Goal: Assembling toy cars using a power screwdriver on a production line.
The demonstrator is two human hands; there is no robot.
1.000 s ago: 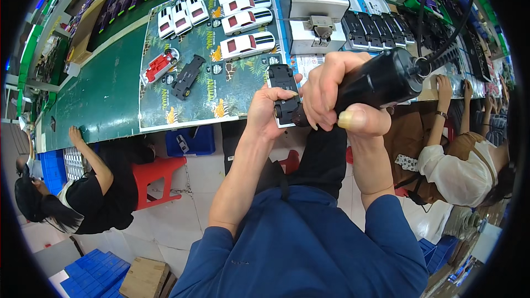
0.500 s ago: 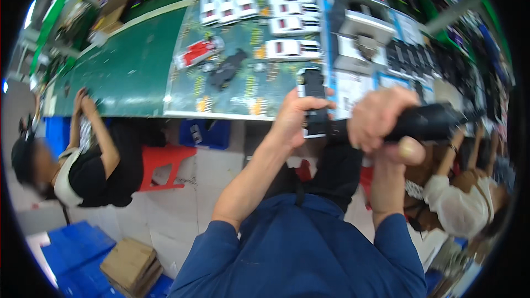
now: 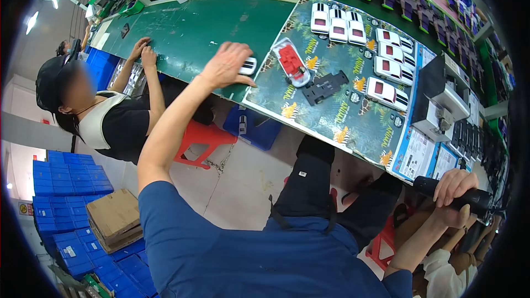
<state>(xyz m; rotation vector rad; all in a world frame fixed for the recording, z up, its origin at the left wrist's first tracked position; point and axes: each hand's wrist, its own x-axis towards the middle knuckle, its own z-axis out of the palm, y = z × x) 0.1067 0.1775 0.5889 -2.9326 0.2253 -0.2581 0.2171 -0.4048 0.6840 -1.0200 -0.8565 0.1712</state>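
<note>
My left hand (image 3: 223, 67) reaches out to the green tabletop, with its fingers and thumb around a white toy car (image 3: 248, 66), partly hidden by the hand. Away to the right, my right hand (image 3: 455, 187) is wrapped around a black cylindrical power screwdriver (image 3: 478, 203) at the table's front edge. Between the hands, on a printed mat (image 3: 359, 118), lie an open white car shell with a red inside (image 3: 291, 62) and a black toy car chassis (image 3: 326, 88). Several white toy cars (image 3: 388, 92) stand in rows farther back on the mat.
A white and black boxy device (image 3: 441, 102) stands right of the mat, beside a row of black parts (image 3: 464, 138). A co-worker (image 3: 110, 105) sits at the left. Below the table are a blue bin (image 3: 259, 129) and a red stool (image 3: 207, 140); blue boxes (image 3: 69, 187) are stacked behind.
My left hand has moved left with the toy car, from in front of me to the green tabletop. My right hand has carried the screwdriver away to the right. The view has turned left.
</note>
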